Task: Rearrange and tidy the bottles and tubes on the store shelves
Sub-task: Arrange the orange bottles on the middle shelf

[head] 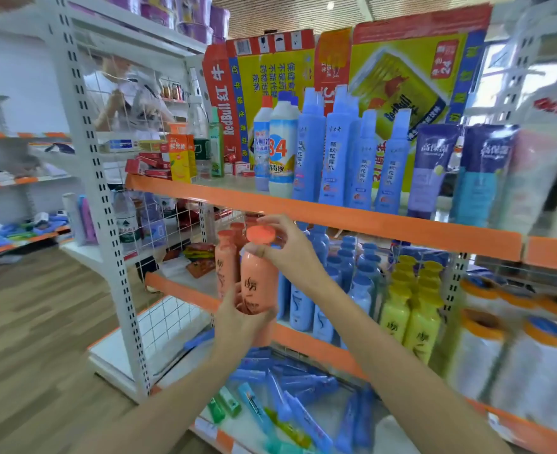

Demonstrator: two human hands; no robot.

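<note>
I hold an orange bottle (258, 283) with a round orange cap in front of the middle shelf (306, 335). My left hand (238, 317) cups its base from below. My right hand (285, 245) pinches its neck just under the cap. Behind it on the middle shelf stand more orange bottles (226, 260), then blue bottles (346, 273) and yellow bottles (411, 309). On the top shelf (303, 204) tall blue bottles (339, 149), a white "84" bottle (282, 149) and purple and blue tubes (434, 168) stand upright. Blue tubes (290, 394) lie scattered on the bottom shelf.
White rolls with orange ends (513, 348) fill the right side of the lower shelves. Red Bull cartons (385, 67) back the top shelf. A wire mesh divider (169, 224) bounds the shelf's left end. Another person (123, 96) stands behind the rack. Wooden floor (34, 322) lies at the left.
</note>
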